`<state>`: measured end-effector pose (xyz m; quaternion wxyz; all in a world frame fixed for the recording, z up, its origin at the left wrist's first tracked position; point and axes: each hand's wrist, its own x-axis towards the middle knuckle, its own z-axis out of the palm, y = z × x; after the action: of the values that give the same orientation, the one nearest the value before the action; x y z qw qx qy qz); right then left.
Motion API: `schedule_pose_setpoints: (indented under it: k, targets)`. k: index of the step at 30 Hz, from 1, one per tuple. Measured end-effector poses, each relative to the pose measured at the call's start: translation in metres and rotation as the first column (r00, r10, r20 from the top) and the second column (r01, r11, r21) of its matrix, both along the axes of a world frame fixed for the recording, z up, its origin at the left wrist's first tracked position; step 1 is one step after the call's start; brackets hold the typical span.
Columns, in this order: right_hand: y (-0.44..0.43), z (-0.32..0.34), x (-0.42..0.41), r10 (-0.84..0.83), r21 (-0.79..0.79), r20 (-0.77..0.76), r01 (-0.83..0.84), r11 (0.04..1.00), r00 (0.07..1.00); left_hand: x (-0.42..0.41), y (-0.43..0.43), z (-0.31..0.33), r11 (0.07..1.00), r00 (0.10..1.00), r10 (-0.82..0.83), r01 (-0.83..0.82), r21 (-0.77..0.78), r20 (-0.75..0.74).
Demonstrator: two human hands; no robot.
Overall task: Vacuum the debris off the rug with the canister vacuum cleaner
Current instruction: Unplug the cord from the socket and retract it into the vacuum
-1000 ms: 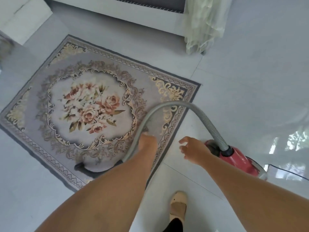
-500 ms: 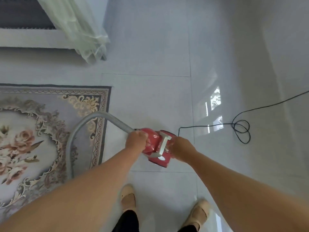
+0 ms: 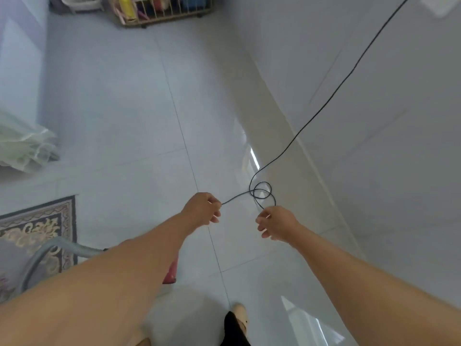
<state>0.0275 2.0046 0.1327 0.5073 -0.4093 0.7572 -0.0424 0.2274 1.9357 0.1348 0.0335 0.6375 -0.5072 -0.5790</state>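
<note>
Between your two hands the black power cord [image 3: 260,193] is tangled into small loops over the pale floor tiles [image 3: 139,116]. Your left hand [image 3: 202,211] has its fingers pinched shut on one strand; your right hand [image 3: 275,223] pinches another with fingertips, remaining fingers loosely spread. Thin and limp, the cord should slide easily, so hold close beside the loops and ease them apart without yanking. Near left, the red vacuum [image 3: 171,273] sits mostly hidden under your forearm, its grey hose [image 3: 42,255] arching over the rug [image 3: 37,226] at the left edge.
</note>
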Motion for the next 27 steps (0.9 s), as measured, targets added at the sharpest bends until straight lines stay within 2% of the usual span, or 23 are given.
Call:
schedule_pose_setpoints:
  k: [6, 10, 18, 27]
  targets:
    - [-0.004, 0.083, -0.097, -0.135, -0.061, 0.011, 0.135, 0.989, 0.991, -0.103, -0.026, 0.099, 0.988, 0.991, -0.118, 0.111, -0.111, -0.062]
    - [-0.024, 0.145, -0.153, -0.192, -0.161, -0.006, 0.189, 0.969, 0.981, -0.169, -0.061, 0.168, 0.955, 0.967, -0.241, 0.221, -0.197, -0.082]
    - [-0.105, 0.22, -0.225, -0.245, -0.243, 0.012, 0.24, 0.94, 0.969, -0.25, -0.141, 0.234, 0.908, 0.934, -0.342, 0.301, -0.29, -0.1]
    - [-0.209, 0.267, -0.336, -0.44, -0.265, 0.051, 0.437, 0.86, 0.897, -0.386, -0.271, 0.265, 0.875, 0.9, -0.426, 0.386, -0.293, -0.087]
